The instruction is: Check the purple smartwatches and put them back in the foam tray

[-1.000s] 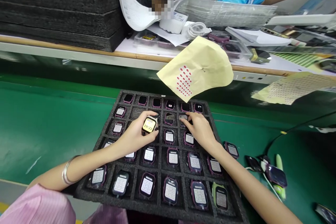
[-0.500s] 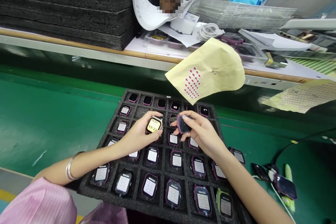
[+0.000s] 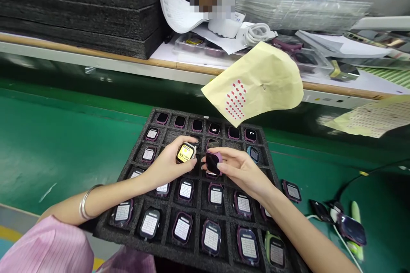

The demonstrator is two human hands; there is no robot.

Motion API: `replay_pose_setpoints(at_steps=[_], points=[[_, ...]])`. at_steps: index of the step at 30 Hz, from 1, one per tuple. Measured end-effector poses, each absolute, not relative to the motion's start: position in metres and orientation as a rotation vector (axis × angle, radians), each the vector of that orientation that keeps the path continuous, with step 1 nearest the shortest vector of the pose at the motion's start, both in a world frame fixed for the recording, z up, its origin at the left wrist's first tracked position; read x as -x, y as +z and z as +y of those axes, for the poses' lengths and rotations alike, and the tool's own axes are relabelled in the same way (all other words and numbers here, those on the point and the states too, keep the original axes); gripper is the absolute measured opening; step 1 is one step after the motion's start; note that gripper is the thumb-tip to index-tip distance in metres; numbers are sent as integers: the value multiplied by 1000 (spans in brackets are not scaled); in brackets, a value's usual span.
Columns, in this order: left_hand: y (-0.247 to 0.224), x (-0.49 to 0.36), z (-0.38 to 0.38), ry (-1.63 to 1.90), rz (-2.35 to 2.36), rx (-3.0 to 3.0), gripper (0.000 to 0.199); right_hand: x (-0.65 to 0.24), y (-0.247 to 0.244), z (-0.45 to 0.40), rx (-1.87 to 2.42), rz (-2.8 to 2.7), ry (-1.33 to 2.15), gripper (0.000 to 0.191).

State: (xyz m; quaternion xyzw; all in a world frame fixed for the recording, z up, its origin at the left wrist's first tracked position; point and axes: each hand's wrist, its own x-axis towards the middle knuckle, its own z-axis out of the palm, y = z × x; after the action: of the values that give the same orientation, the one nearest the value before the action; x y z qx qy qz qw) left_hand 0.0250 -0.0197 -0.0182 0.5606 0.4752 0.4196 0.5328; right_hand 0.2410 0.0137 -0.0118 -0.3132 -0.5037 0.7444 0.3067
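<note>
Over the black foam tray divided into square pockets (image 3: 197, 222), the left hand (image 3: 174, 153) holds a small pale-cased watch with a lit yellow screen (image 3: 185, 152), its fingers curled round the case and the thumb closing in from the near side. Also over the tray, the right hand (image 3: 235, 164) pinches a purple-rimmed watch with a dark glossy screen (image 3: 212, 163) between thumb and fingers, the thumb lying by the edge of the glass; the fingers behind are partly hidden, so how firmly they press cannot be told. For good handling, a grip on the rims seems best, since fingertips on the screens would likely smudge them. Both watches are best held apart from each other and clear of the tray's walls, where a case could catch. At the tray's far right sits a blue-rimmed watch (image 3: 254, 154); at its near right corner, a green-rimmed one (image 3: 276, 252); neither should be nudged by the right forearm.
</note>
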Motion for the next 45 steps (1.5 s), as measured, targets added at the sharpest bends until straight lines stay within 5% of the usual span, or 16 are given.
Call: replay_pose_setpoints(at_steps=[45], points=[[-7,-24,-28,837,1111,-1512,22,-241,-9,9,787,-1335,1989,30]])
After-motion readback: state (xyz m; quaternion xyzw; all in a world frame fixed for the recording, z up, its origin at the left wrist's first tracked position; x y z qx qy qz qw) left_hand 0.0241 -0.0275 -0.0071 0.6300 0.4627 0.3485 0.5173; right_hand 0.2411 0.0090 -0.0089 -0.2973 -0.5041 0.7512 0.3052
